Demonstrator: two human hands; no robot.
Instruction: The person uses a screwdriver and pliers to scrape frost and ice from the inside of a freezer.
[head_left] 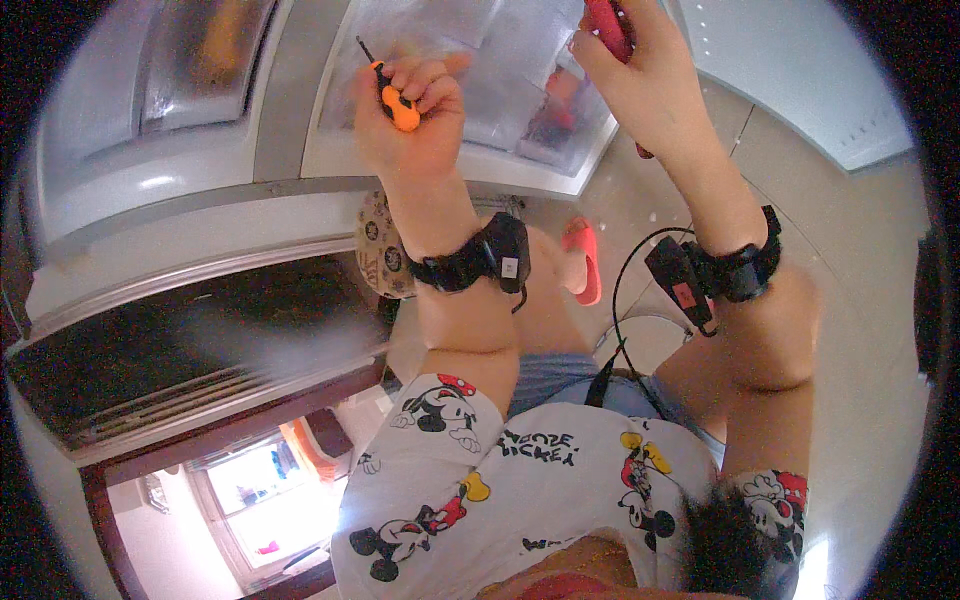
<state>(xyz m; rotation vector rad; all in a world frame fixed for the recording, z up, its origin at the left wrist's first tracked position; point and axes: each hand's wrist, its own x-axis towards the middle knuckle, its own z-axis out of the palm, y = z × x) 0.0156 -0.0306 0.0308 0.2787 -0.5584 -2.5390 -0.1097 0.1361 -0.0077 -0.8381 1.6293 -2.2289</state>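
Note:
In my left hand [415, 115] is a small screwdriver [400, 105] with an orange and black handle. My fingers are closed round that handle, and its thin dark shaft points up and to the left. Higher up on the right, my right hand [640, 75] is wrapped round a red object [608, 28], partly cut off by the top edge; its kind cannot be made out. A dark red tip shows below that palm. Both hands are in front of a white-framed unit with cloudy, translucent panels [480, 60].
A pale panel [800, 70] with small dots stands at the right above the tiled floor [820, 230]. Each forearm wears a black strapped device, and a black cable hangs by the right one. A patterned round seat [378, 245] is behind my left forearm. A red slipper [581, 265] is on one foot.

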